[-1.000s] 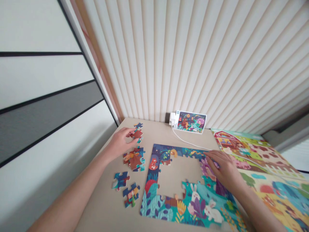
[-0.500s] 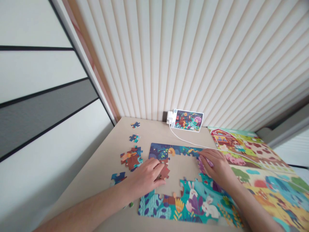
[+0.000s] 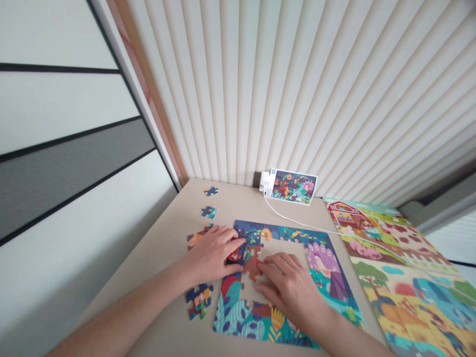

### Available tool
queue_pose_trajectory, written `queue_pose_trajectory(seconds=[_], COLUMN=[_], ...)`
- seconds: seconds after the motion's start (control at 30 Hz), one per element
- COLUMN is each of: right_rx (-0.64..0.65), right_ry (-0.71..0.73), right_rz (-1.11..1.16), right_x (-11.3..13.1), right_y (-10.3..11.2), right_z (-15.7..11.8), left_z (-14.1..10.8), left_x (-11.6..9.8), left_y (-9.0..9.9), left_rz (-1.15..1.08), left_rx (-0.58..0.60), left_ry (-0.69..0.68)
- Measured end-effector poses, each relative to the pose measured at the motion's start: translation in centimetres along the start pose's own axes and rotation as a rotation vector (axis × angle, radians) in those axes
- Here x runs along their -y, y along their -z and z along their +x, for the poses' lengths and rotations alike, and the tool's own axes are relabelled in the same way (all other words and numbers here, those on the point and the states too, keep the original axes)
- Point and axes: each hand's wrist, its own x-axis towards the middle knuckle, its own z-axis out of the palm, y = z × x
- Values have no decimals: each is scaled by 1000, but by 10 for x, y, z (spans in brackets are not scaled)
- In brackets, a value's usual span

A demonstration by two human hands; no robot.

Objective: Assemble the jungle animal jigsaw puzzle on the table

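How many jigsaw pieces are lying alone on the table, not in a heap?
2: one piece near the far edge of the table, another piece just nearer, both left of the jigsaw puzzle. Others lie in heaps.

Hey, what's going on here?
A person is working on a partly assembled jigsaw puzzle on a beige table. Their left hand and right hand are both at a brown puzzle piece by the central gap. Loose pieces lie to the left, with a picture card at the back.
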Motion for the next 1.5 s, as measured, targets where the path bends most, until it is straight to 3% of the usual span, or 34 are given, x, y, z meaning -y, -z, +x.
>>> queue_pose_trajectory(seconds=[0.47,0.7,1.5], right_rx=[-75,-103,-76], right_ry=[39,50,87], right_rz=[48,3,-20], right_x=[-3,-7,-13], right_y=[-10,-10,-2], right_z=[4,5,2], left_z=[1,0,1], left_x=[-9,-8,2], left_y=[-3,-6,-6], left_rz=[-40,-40,-162], left_rx=[23,-2,92], left_ry=[-36,-118,-147])
